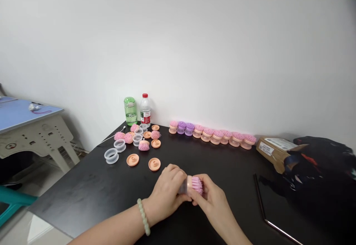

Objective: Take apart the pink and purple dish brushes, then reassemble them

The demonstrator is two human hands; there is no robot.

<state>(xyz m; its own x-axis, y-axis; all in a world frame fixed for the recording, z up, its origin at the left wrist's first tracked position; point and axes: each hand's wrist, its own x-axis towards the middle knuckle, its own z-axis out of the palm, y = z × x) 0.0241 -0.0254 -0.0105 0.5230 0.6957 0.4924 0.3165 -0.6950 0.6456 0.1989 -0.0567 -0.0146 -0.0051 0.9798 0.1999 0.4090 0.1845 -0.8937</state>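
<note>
Above the black table, both of my hands meet around one small round scrub brush. My left hand [167, 191], with a beaded bracelet at the wrist, is closed around its translucent plastic ring [183, 188]. The fingers of my right hand [214, 198] grip the pink bristle head [197, 185], which has a peach base and points to the right. Ring and head touch; whether they are locked together I cannot tell. Farther left lie loose parts: clear rings [111, 157], peach discs [132, 160] with a small centre post, and pink bristle heads [144, 146].
Along the wall runs a row of assembled brushes [207, 135], mostly pink, two purple. A green bottle [130, 112] and a red-capped water bottle [145, 112] stand at the back left. To the right are a cardboard package [274, 152], a black bag [319, 185] and a dark rod [260, 196].
</note>
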